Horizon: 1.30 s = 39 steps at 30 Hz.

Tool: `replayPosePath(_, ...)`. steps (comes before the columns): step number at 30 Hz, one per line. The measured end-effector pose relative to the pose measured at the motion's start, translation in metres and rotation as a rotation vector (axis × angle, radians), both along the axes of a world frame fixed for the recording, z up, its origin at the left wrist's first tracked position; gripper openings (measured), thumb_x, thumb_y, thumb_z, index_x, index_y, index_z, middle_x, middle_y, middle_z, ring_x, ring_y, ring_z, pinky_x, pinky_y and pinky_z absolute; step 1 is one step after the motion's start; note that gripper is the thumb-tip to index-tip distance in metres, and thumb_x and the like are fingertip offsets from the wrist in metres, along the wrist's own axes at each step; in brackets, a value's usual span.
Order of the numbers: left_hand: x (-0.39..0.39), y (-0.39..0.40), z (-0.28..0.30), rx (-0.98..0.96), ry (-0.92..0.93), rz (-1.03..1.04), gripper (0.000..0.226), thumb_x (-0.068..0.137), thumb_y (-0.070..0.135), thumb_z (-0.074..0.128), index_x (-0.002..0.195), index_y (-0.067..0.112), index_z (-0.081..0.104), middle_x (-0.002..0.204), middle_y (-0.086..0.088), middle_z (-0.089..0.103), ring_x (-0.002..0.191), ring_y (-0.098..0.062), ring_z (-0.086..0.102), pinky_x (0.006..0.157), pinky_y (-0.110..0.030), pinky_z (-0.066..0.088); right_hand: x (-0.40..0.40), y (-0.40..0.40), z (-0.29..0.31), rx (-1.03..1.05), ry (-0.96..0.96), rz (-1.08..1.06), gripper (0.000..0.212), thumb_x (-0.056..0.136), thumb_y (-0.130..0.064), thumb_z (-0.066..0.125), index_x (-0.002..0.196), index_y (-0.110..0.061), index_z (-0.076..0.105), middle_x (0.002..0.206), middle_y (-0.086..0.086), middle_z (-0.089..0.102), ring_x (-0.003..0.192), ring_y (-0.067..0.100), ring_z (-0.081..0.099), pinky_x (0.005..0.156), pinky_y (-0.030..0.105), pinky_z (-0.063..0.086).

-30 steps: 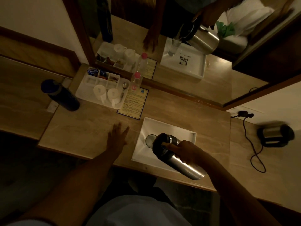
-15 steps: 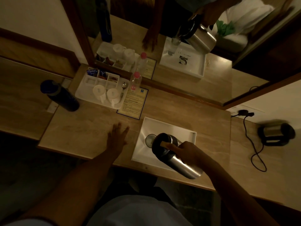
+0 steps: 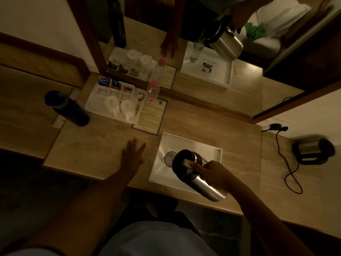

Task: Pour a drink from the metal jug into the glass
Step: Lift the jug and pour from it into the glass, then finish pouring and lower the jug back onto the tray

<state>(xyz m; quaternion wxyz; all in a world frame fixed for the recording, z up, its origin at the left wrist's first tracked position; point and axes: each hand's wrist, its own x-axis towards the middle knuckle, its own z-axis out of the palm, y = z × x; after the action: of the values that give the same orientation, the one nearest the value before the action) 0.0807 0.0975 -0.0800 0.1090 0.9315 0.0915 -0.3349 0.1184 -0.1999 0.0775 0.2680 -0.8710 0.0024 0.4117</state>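
The metal jug (image 3: 198, 174) has tipped a little further over the glass (image 3: 168, 159) on the white tray (image 3: 186, 143), right hand (image 3: 212, 172) wrapped around it, thumb on the lid; pouring looks underway. Left hand (image 3: 132, 156) stays spread flat on the desk (image 3: 92, 145)

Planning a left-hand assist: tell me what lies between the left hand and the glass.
In the head view, only bare wooden tabletop and the white tray's left rim separate the left hand from the glass.
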Motion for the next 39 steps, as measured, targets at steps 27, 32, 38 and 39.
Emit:
replayPosePath(27,0.002,-0.006,0.001,0.042,0.003,-0.034,0.083,0.107,0.038,0.058,0.171,0.035,0.005,0.177,-0.012,-0.013,0.167,-0.036,-0.006,0.133,-0.056,0.019,-0.063,-0.082,-0.081,0.419,-0.209,-1.229,0.024,0.099,-0.029,0.045,0.079,-0.018,0.04,0.073,0.013,0.039,0.066,0.018,0.044,0.064,0.032,0.045)
replayPosePath(32,0.003,-0.008,0.002,0.058,0.01,-0.037,0.083,0.107,0.039,0.058,0.171,0.035,0.005,0.178,-0.012,-0.012,0.167,-0.036,-0.005,0.133,-0.055,0.021,-0.064,-0.071,-0.091,0.495,-0.204,-1.322,0.048,0.113,-0.03,0.021,0.076,-0.01,0.045,0.049,0.005,0.055,0.047,0.017,0.054,0.052,0.027,0.049)
replayPosePath(38,0.003,-0.01,0.004,0.062,0.006,-0.04,0.082,0.107,0.039,0.058,0.171,0.035,0.007,0.178,-0.012,-0.01,0.167,-0.035,-0.005,0.133,-0.054,0.022,-0.065,-0.065,-0.085,0.627,-0.163,-1.456,0.051,0.113,-0.032,0.02,0.081,-0.013,0.055,0.069,0.015,0.053,0.06,0.026,0.052,0.055,0.025,0.059)
replayPosePath(39,0.003,-0.011,0.004,0.062,0.006,-0.042,0.082,0.107,0.039,0.058,0.171,0.035,0.006,0.178,-0.012,-0.01,0.167,-0.036,-0.005,0.133,-0.054,0.022,-0.067,-0.066,-0.085,0.633,-0.154,-1.475,0.049,0.113,-0.032,0.021,0.085,-0.014,0.056,0.076,0.016,0.054,0.067,0.027,0.055,0.058,0.026,0.06)
